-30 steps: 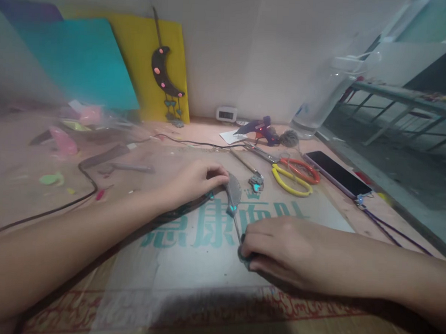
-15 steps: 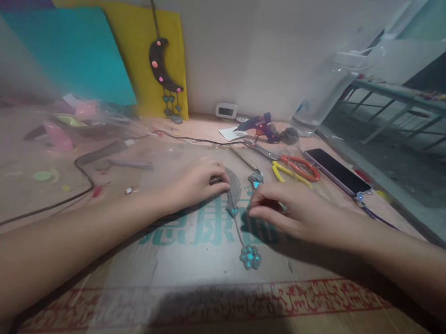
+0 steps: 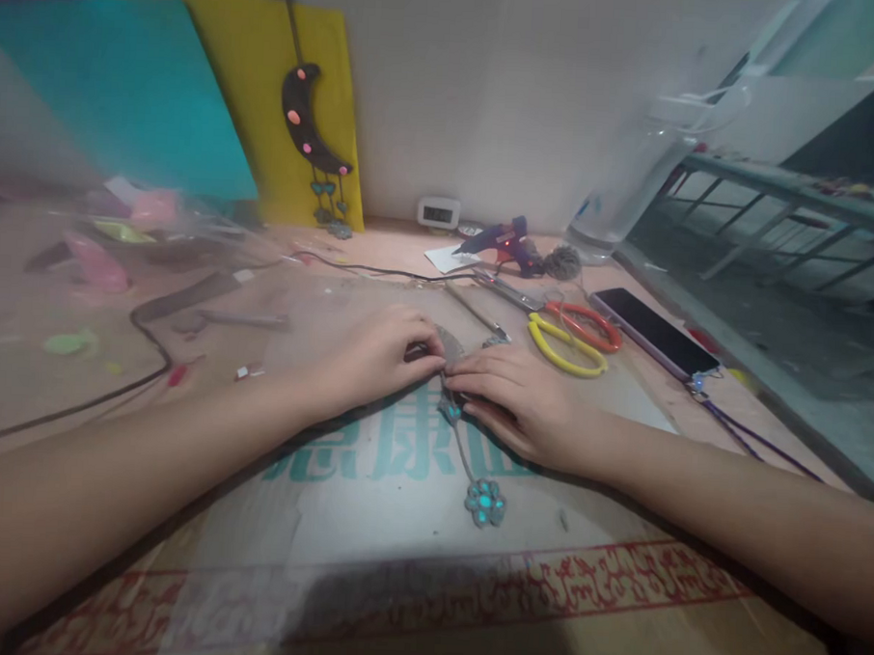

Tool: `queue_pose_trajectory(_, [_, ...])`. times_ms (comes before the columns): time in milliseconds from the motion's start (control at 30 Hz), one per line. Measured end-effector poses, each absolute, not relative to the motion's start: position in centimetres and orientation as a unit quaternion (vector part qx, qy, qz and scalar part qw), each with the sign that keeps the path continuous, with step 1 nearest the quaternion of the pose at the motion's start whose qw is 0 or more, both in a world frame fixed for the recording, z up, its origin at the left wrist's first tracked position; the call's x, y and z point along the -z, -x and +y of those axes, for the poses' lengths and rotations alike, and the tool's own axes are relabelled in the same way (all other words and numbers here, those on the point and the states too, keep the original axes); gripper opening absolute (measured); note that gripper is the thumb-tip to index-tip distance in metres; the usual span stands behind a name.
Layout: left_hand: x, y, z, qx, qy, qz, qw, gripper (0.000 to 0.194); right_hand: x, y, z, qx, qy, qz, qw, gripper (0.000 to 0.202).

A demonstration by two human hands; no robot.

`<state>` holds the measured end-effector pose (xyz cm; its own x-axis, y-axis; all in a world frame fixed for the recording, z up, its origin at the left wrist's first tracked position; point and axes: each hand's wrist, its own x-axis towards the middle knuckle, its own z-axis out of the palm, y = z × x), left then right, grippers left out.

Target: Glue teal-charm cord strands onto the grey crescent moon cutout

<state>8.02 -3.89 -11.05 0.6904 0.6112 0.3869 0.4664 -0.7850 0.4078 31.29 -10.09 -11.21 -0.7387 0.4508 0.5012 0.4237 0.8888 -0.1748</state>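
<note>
A grey disc (image 3: 449, 343) lies on the printed board, partly covered by the hands. My left hand (image 3: 392, 356) pinches the grey cord piece at the disc's edge between thumb and fingers. Beside it, my right hand (image 3: 517, 399) has its fingers together over the same piece, and its fingertips meet the left ones; what they grip is hidden. Below the hands shows a small grey charm (image 3: 450, 409) with turquoise bits. From it a cord runs down to a grey flower (image 3: 485, 502) with turquoise petals. Another grey piece (image 3: 495, 341) is mostly hidden behind the right hand.
Beyond the hands lie a brush (image 3: 477, 310), scissors (image 3: 582, 326) with red handles, yellow-handled pliers (image 3: 566, 351), a glue gun (image 3: 509, 246) and a phone (image 3: 654, 332). A clock (image 3: 438, 213) stands by the wall. A moon ornament (image 3: 305, 119) hangs at the back left.
My right hand has moved left to meet my left hand at the disc and now covers most of the second grey piece. The view has shifted slightly.
</note>
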Motion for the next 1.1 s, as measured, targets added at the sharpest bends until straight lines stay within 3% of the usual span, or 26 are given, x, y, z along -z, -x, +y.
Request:
queue_pose_trajectory(567, [11.39, -7.96, -3.61, -0.244, -0.91, 0.316, 0.108, 0.015, 10.64, -31.25, -10.38, -0.041, 0.248, -0.932, 0.262, 0.017])
queue_pose_trajectory(800, [11.45, -8.01, -3.57, -0.248, -0.91, 0.312, 0.113, 0.014, 10.82, -31.21, -10.46, 0.026, 0.218, -0.949, 0.226, 0.032])
queue_pose_trajectory(1100, [11.55, -7.96, -3.48, -0.253, -0.911, 0.307, 0.107, 0.015, 11.23, -31.7, -9.7, -0.029, 0.218, -0.942, 0.253, 0.014])
